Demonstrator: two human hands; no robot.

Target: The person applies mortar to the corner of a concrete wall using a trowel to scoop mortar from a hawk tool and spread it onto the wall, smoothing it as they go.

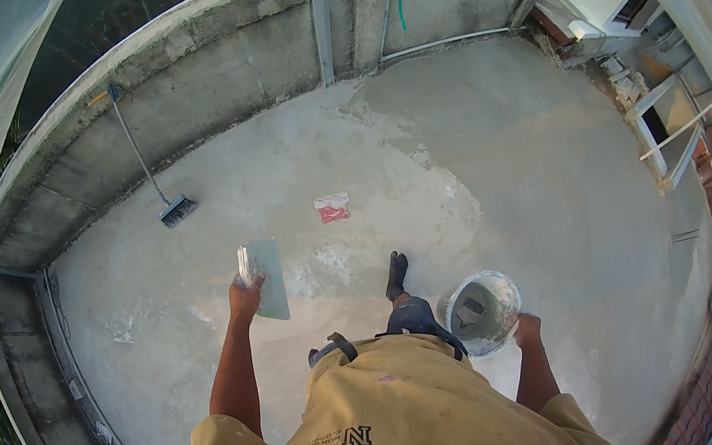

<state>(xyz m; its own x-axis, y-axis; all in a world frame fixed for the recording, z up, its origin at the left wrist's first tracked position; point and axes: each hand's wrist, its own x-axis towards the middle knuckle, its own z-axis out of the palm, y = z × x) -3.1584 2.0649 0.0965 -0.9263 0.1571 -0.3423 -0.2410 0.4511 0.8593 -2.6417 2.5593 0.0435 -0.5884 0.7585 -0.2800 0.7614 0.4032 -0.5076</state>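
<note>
My left hand [245, 297] is closed around the pale handle of a wide, flat plastering trowel [271, 279], held above the grey floor with its greenish blade on the right side of the handle. On my right, my right hand [528, 327] grips the rim of a white bucket [505, 299]. The bucket is smeared with grey, and some dark grey pieces or material lie at its bottom; I cannot make out what they are. My dark split-toe boot [396, 274] steps forward between the trowel and the bucket.
A red and white packet [333, 207] lies on the floor ahead. A push broom [178, 211] leans against the low concrete wall [213, 87] at the far left. Darker, smoother coating [507, 115] covers the far right floor. Metal frames [670, 137] and rubble stand along the right edge.
</note>
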